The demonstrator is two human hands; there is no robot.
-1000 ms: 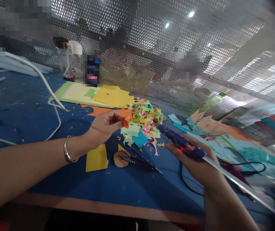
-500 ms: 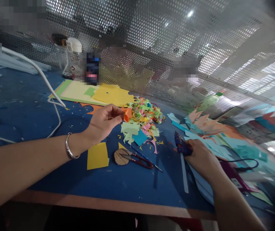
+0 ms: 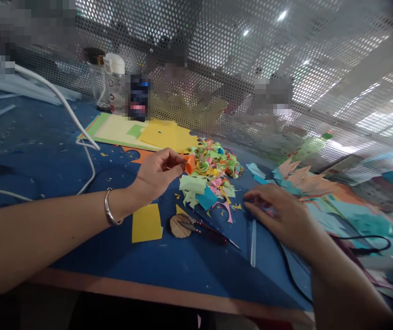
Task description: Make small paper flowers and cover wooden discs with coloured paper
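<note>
My left hand [image 3: 158, 173] is closed in a pinch on a small rolled orange paper piece [image 3: 190, 163], held at the left edge of a pile of coloured paper curls [image 3: 213, 166]. A silver bangle sits on that wrist. My right hand [image 3: 279, 213] lies flat on the blue table [image 3: 45, 156] with its fingers stretched out over the glue gun, which is almost wholly hidden beneath it. The clear glue stick [image 3: 253, 238] pokes out toward me from under the hand.
Red-handled scissors [image 3: 205, 230] lie on a wooden disc [image 3: 179, 226] beside a yellow paper square [image 3: 146, 223]. Paper sheets [image 3: 137, 133] and bottles [image 3: 113, 82] stand at the back. Teal and orange cut paper [image 3: 313, 188] covers the right. A white cable [image 3: 82, 137] and a black cable [image 3: 364, 238] trail across. A mesh wall is behind.
My right hand brought the glue gun down from the air onto the table and now lies flat over it. The left hand kept pinching the orange piece by the pile.
</note>
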